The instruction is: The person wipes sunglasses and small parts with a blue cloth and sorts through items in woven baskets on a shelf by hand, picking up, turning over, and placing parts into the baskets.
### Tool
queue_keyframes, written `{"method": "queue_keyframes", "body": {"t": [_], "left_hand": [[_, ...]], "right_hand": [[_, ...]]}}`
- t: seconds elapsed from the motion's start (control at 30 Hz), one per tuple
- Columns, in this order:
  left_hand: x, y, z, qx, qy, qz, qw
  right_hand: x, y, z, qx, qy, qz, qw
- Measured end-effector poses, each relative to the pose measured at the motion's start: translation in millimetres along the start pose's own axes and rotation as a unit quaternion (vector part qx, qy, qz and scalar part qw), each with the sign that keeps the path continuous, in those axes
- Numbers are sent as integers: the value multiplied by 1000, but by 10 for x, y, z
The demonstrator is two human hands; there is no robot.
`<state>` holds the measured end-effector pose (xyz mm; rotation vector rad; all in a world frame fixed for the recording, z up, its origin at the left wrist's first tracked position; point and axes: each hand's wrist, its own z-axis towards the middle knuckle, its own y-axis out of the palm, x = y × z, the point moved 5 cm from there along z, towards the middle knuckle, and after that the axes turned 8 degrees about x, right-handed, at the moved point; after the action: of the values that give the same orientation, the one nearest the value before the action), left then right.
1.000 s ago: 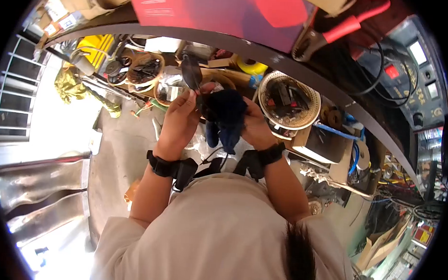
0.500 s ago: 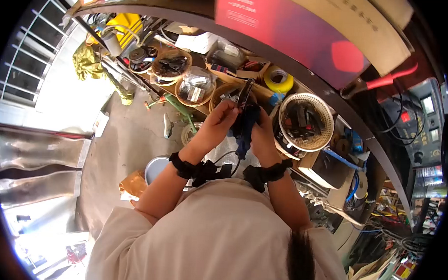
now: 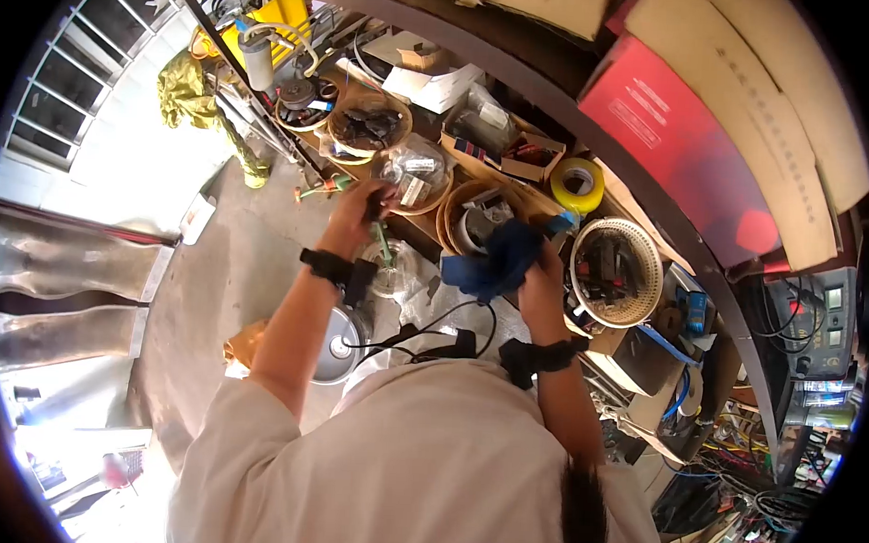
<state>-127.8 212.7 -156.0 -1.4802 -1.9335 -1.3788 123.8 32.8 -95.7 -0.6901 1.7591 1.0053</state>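
My right hand (image 3: 544, 278) is closed on a dark blue cloth (image 3: 500, 261), held bunched in front of the round baskets. My left hand (image 3: 353, 214) is up on the left, fingers curled round a small dark object (image 3: 376, 205) that is too blurred to name. Just beyond that hand stands a basket with plastic bags (image 3: 414, 175). Behind the cloth is a round basket (image 3: 453, 210) with grey items in it. A cream basket of dark parts (image 3: 614, 271) sits right of my right hand. Black straps circle both wrists, and a thin black cable (image 3: 433, 327) loops between them.
A brown shelf edge (image 3: 639, 173) curves overhead, bearing a red box (image 3: 669, 127) and cardboard boxes. Yellow tape (image 3: 577, 186) lies beside the baskets. On the floor at left is a grey-white bucket (image 3: 340, 347). A device with displays (image 3: 806, 323) stands at far right.
My hands were together at the blue cloth and a long black item; now they are apart. The left moved left with something dark, the right went right with the cloth. The view shifted too.
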Motion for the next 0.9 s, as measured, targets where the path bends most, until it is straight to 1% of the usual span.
{"method": "queue_keyframes", "body": {"t": [0.03, 0.07, 0.1, 0.13, 0.2, 0.23, 0.27, 0.3, 0.33, 0.4, 0.43, 0.47, 0.5, 0.53, 0.6, 0.63, 0.7, 0.73, 0.8, 0.87, 0.9], "left_hand": [[32, -264, 243, 67, 10, 38, 997], [106, -495, 503, 92, 52, 162, 981], [234, -617, 662, 111, 97, 242, 959], [287, -901, 996, 201, 127, 338, 911], [437, -1105, 1442, 175, 130, 369, 904], [539, -1116, 1555, 190, 182, 359, 896], [627, -1104, 1677, 204, 234, 346, 885], [496, -1415, 2192, 222, 179, 358, 889], [582, -1356, 2247, 295, 168, 473, 813], [622, -1109, 2296, 345, 266, 581, 687], [624, -996, 2323, 313, 258, 630, 663], [596, -946, 2337, 283, 227, 586, 724], [682, -750, 2155, 294, 194, 594, 724], [693, -608, 2050, 305, 161, 601, 721], [375, -975, 2724, 350, 156, 534, 754], [209, -1169, 3084, 352, 150, 532, 756], [-146, -1685, 3959, 295, 161, 592, 732], [-278, -1862, 4191, 269, 171, 619, 718], [-278, -1893, 4171, 291, 179, 607, 718], [-279, -1922, 4044, 289, 195, 649, 676], [-273, -1900, 4036, 246, 189, 687, 657]], "right_hand": [[-43, -11, -32, 0, -6, 16, 1000], [-118, -27, -81, 0, -12, 28, 1000], [-173, -53, -136, 1, -18, 40, 999], [-186, -112, -193, 26, -21, -18, 999], [-225, -240, -259, 76, -32, -136, 987], [-243, -236, -263, 86, -26, -55, 994], [-230, -294, -288, 98, -28, -38, 994], [-206, -385, -340, 112, -30, -22, 993], [-205, -400, -392, 126, -32, -5, 992], [-217, -493, -512, 181, -23, 17, 983], [-207, -601, -559, 201, -17, 23, 979], [-203, -679, -609, 221, -12, 28, 975], [-258, -690, -675, 258, -20, 36, 965], [-315, -711, -716, 261, -25, 34, 964], [-399, -777, -795, 266, -35, 33, 963], [-365, -880, -824, 287, -45, 48, 956], [-393, -878, -829, 290, -60, 64, 953], [-409, -880, -813, 289, -66, 72, 952], [-381, -917, -767, 271, -66, 71, 958], [-357, -936, -721, 269, -62, 67, 959], [-360, -896, -696, 278, -59, 65, 957]]}}
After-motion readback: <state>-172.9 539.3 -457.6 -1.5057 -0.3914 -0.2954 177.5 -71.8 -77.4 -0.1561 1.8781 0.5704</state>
